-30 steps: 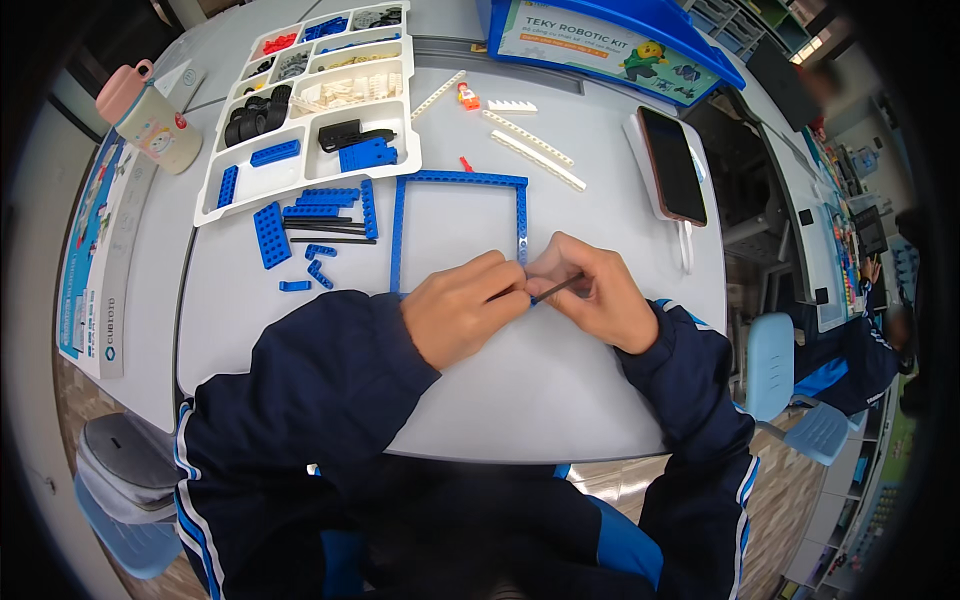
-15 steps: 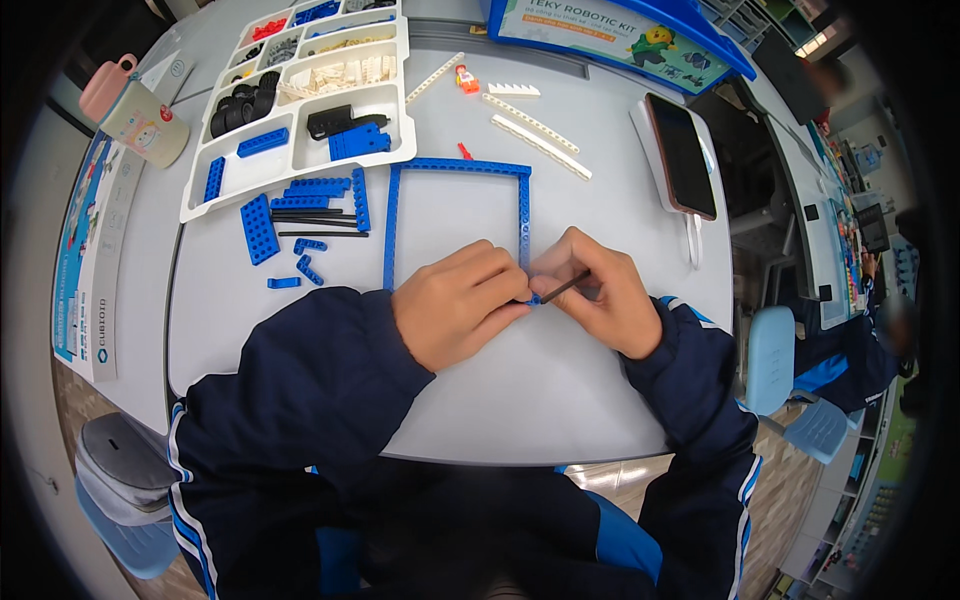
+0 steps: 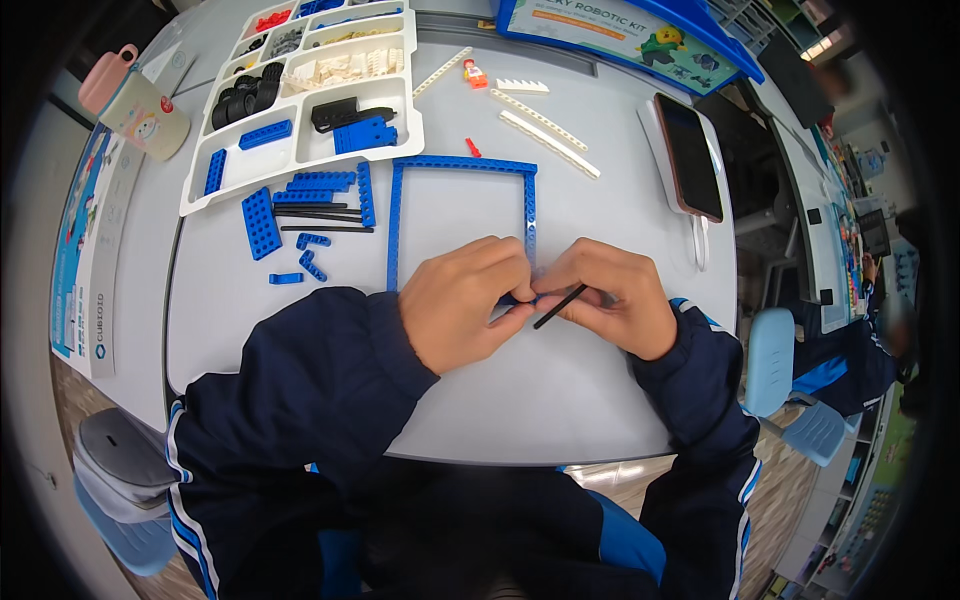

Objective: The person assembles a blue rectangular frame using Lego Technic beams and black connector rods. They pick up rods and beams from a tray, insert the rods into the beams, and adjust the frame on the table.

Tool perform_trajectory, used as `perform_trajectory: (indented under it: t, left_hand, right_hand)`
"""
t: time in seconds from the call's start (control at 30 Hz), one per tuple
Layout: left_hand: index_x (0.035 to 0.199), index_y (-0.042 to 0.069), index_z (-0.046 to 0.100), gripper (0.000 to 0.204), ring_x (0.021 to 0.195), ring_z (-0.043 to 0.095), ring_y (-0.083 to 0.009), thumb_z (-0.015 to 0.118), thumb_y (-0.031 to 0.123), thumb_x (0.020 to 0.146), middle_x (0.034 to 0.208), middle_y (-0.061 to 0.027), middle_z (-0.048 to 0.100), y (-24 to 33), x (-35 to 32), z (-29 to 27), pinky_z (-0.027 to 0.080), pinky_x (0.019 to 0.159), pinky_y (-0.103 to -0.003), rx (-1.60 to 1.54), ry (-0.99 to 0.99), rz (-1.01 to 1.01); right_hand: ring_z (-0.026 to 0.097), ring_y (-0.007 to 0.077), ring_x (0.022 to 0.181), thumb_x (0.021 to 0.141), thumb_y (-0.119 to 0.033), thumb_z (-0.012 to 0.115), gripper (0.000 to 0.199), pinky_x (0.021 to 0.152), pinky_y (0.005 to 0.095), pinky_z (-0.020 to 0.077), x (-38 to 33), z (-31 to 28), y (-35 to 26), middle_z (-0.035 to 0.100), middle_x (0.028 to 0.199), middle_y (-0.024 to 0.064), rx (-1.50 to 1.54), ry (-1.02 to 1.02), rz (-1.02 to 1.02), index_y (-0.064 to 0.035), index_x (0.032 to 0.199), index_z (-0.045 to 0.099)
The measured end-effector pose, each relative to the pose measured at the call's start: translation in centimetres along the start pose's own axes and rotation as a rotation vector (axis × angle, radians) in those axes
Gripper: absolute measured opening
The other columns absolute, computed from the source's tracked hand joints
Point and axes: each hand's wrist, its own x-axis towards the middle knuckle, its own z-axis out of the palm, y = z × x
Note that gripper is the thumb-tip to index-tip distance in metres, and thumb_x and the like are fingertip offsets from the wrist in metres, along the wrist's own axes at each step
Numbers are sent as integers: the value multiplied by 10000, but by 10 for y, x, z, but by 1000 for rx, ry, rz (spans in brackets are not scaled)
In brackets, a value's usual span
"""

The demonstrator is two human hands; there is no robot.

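1. Blue beam frame = main pc in work; lies flat on the pale grey table in front of the person, far bar and both side bars visible, near side mostly hidden by hands & sleeve.
2. L hand: at the frame's near R corner, fingers curled in, thumb + index closed on a blue bit. Mostly covered, so can't tell if it's part of the frame or a separate pc.
3. R hand: just beside L hand, same corner, fingers bent & gripping a black rod. Rod slants across the thumb, lower end sticking out free.
4. L of frame: loose pcs on table, incl. a wide blue plate w/ studs, black rods lying side by side, & small blue angle pc.
5. Above those: white sorting tray, compartments w/ blue, white, grey & red parts, plus black wheels.
6. Beyond frame: small red pc nr far bar; farther off, toy figure, white toothed pc & long white beam.
7. R side of table: phone atop a white slab. Far L: bottle w/ pink lid. Far edge: blue bin.
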Motion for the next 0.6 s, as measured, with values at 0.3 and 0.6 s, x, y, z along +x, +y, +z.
perform_trajectory:
  t: [0.3, 0.6]
  left_hand:
    - [926, 31, 622, 244, 825, 641, -309, 786, -35, 757, 903, -108, 628, 1, -4, -2, 525, 694, -376, 64, 1, 16]
    - [921, 47, 640, 215, 825, 633, -306, 778, -17, 769, 895, -98, 606, -2, -7, -1, 518, 682, -379, 23, -6, 9]
  right_hand:
    - [654, 282, 740, 751, 32, 810, 225, 657, 345, 545, 0, 2, 3, 620, 859, 110, -128, 15, -245, 22, 946, 697]
    - [637, 292, 727, 744, 34, 807, 226, 650, 347, 542, 0, 1, -3, 602, 851, 111, -131, -17, -198, 10, 924, 673]
